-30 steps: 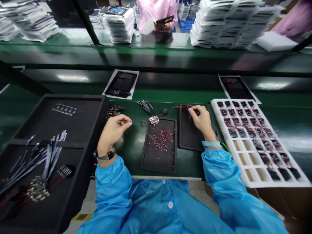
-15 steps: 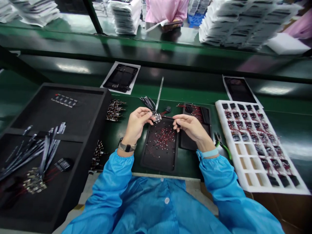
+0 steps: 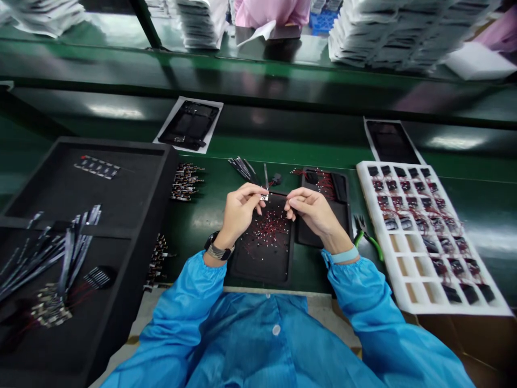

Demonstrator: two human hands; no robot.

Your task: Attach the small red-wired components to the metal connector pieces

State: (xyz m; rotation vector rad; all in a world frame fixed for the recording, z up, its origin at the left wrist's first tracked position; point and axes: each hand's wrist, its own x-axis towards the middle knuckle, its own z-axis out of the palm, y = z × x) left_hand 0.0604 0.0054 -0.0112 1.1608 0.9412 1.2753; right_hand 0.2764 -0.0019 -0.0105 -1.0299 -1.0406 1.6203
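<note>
My left hand [image 3: 241, 209] pinches a small circuit board [image 3: 264, 197] above the top left of a black tray [image 3: 258, 265]. Facing it, my right hand [image 3: 310, 211] has thumb and fingers pressed together; whatever they hold is too small to make out. Small parts with red wires [image 3: 270, 229] lie scattered in the tray beneath. Dark flat strips [image 3: 244, 170] lie just beyond my left hand, and a small black part [image 3: 276, 179] with red wire lies between and beyond both hands.
A second black tray [image 3: 343, 214] with red-wired parts, green-handled pliers [image 3: 368, 238] and a white foam tray [image 3: 404, 293] stand on the right. A large black box [image 3: 149, 215] is at the left. Framed panels [image 3: 189, 125] lie behind. Across the bench is a person in pink [image 3: 272, 12].
My left hand has moved slightly right, closer to my right hand. The small board between its fingers has shifted right, and fewer board parts show there. The view has shifted slightly.
</note>
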